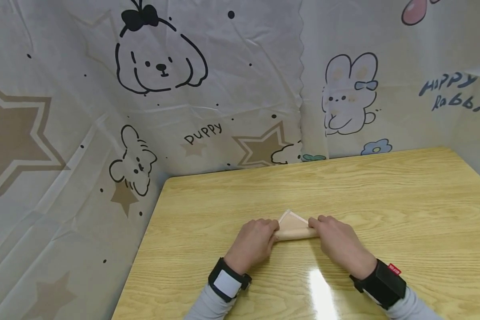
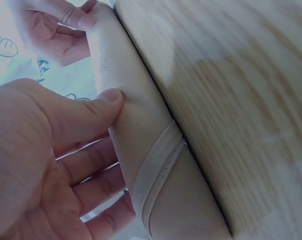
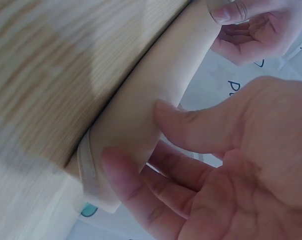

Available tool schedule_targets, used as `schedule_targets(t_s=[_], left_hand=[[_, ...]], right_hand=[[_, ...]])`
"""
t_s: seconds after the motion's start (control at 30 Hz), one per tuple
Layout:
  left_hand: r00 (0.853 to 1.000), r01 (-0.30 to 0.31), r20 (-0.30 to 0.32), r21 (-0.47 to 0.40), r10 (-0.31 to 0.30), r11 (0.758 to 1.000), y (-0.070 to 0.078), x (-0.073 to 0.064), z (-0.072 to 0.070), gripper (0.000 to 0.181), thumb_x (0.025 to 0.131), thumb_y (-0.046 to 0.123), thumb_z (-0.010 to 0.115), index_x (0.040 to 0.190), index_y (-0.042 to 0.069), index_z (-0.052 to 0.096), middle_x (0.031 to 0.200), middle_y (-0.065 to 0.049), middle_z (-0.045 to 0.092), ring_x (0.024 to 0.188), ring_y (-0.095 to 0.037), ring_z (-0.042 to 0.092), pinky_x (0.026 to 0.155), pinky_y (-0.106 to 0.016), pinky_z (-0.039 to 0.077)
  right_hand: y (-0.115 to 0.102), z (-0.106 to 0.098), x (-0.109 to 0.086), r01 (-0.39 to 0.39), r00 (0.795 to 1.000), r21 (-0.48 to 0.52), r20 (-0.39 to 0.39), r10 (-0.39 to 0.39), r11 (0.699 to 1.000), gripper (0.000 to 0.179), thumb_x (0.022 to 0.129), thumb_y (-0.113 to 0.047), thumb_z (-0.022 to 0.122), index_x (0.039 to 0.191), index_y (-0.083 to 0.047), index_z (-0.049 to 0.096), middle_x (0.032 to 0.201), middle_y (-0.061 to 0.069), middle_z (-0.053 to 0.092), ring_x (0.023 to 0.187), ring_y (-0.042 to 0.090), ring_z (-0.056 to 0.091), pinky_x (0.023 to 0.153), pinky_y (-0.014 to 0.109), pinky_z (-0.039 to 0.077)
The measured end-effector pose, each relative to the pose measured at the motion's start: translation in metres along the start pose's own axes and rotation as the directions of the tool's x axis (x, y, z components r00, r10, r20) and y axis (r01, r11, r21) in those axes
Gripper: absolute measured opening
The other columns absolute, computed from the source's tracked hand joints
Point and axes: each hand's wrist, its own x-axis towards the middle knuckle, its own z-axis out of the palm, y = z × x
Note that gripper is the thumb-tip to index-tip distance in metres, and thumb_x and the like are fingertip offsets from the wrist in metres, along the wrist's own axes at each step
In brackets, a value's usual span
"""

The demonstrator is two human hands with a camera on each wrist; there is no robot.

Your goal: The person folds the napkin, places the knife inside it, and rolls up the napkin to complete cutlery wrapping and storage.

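A beige cloth (image 1: 295, 234) with a fine ribbed weave lies on the table, rolled into a tube. One flat corner with a pale stitched hem (image 2: 153, 172) points away from me in the head view. At the roll's left end, my left hand (image 1: 254, 243) holds it with the thumb on top and the fingers round the far side. My right hand (image 1: 341, 245) grips the other end, and in the right wrist view its thumb (image 3: 178, 122) and forefinger press the roll. Some fingertips are hidden behind the cloth.
The wood-grain table (image 1: 208, 200) reaches past both hands. A pale curtain (image 1: 248, 80) printed with cartoon animals and stars hangs along its left and far sides. Black straps (image 1: 229, 280) circle both wrists.
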Motion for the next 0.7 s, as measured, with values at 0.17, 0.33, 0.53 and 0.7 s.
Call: schedule_targets(t_s=[0.17,0.33,0.53,0.7], left_hand=[[1.0,-0.007,-0.001,0.048,0.007,0.999,-0.0007,-0.0005,0.0014,0.015,0.094,0.023,0.062,0.101,0.013,0.07,0.086,0.003,0.061,0.076,-0.011,0.056,0.064,-0.031,0.051],[1.0,0.011,-0.024,0.066,-0.009,0.998,-0.0018,-0.0004,0.0032,0.016,0.093,0.024,0.064,0.102,0.015,0.073,0.085,0.002,0.06,0.075,-0.012,0.056,0.062,-0.031,0.05],[0.996,0.032,-0.08,0.029,-0.03,0.999,-0.0017,0.0016,0.0043,0.004,0.092,0.023,0.066,0.092,0.019,0.066,0.075,0.006,0.064,0.06,-0.008,0.053,0.049,-0.026,0.043],[0.995,0.025,-0.097,0.063,-0.018,0.998,0.0001,0.0018,0.0043,0.014,0.093,0.02,0.062,0.079,0.019,0.064,0.066,0.007,0.057,0.056,-0.007,0.047,0.047,-0.025,0.036]], right_hand=[[0.0011,0.0006,0.0004,0.0,1.0,0.046,-0.003,0.0,0.999,0.034,0.075,0.018,0.063,0.098,-0.006,0.07,0.088,0.004,0.056,0.074,0.019,0.049,0.048,0.025,0.04],[0.0007,0.0001,0.001,-0.005,1.0,0.065,0.01,0.005,0.998,0.03,0.079,0.016,0.062,0.095,-0.007,0.072,0.085,0.001,0.048,0.073,0.018,0.039,0.048,0.023,0.036],[0.0002,0.0016,0.0015,0.027,0.999,0.059,-0.032,-0.025,0.998,0.029,0.082,0.012,0.064,0.103,-0.007,0.067,0.086,0.004,0.054,0.074,0.021,0.047,0.052,0.026,0.04],[-0.0011,0.0027,0.0007,0.054,0.997,0.074,-0.05,-0.05,0.996,0.024,0.078,0.007,0.071,0.097,-0.007,0.065,0.082,0.005,0.051,0.07,0.02,0.047,0.055,0.029,0.043]])
